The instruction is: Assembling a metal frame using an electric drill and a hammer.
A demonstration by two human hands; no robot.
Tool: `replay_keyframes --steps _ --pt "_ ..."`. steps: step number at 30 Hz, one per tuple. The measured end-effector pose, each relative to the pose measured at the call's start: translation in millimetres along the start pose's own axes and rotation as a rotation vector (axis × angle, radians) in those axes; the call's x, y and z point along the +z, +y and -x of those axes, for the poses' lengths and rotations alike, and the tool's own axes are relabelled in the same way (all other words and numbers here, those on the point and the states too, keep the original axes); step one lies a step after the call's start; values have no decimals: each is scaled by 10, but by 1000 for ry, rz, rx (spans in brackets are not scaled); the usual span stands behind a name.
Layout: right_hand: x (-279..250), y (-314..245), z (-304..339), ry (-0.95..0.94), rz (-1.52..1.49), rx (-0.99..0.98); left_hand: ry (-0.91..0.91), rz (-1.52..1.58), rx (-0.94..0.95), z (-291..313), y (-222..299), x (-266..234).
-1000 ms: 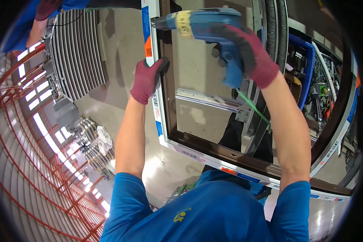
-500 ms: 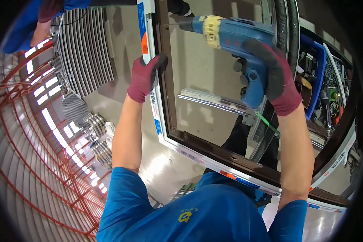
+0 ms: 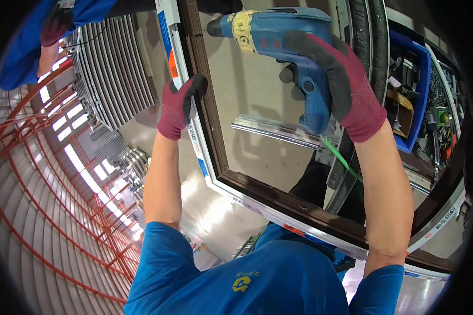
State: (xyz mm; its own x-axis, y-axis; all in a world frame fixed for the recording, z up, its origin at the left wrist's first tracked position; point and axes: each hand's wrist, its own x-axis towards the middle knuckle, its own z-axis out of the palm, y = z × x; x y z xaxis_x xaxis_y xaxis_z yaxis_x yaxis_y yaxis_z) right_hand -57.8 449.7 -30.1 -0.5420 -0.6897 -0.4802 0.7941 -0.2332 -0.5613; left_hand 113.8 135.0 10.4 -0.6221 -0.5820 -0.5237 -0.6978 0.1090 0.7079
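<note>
A window frame, dark brown inside with a white, labelled outer edge, lies in front of me. My left hand, in a maroon glove with dark fingertips, is closed round its left bar. In my right hand, gloved the same way, is a blue power drill with yellowish tape round its front. The drill is held level inside the frame opening, its chuck pointing left, close to the inner face of the left bar. The thin bit between chuck and bar is hard to make out.
Right of the frame, a blue bin holds small parts, beside a heap of screws and tools. A metal rail crosses below the opening. Stacked metal profiles stand at left. Another person's gloved hand shows at upper left.
The drill and my right hand have moved left, and the chuck is closer to the left bar. The frame and my left hand also appear farther left in the view.
</note>
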Motion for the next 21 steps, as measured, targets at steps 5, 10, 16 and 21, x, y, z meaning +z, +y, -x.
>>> replay_keyframes --steps 5,10,16,21 --pt "-14 47 -106 -31 -57 0 -1 -25 27 -6 -5 -29" --pt "11 23 -194 -24 -39 54 -21 -45 31 20 29 6" --pt "-14 83 -273 1 -114 98 9 -27 45 29 10 15" --pt "88 -39 -253 29 -80 123 24 -45 17 23 18 -1"
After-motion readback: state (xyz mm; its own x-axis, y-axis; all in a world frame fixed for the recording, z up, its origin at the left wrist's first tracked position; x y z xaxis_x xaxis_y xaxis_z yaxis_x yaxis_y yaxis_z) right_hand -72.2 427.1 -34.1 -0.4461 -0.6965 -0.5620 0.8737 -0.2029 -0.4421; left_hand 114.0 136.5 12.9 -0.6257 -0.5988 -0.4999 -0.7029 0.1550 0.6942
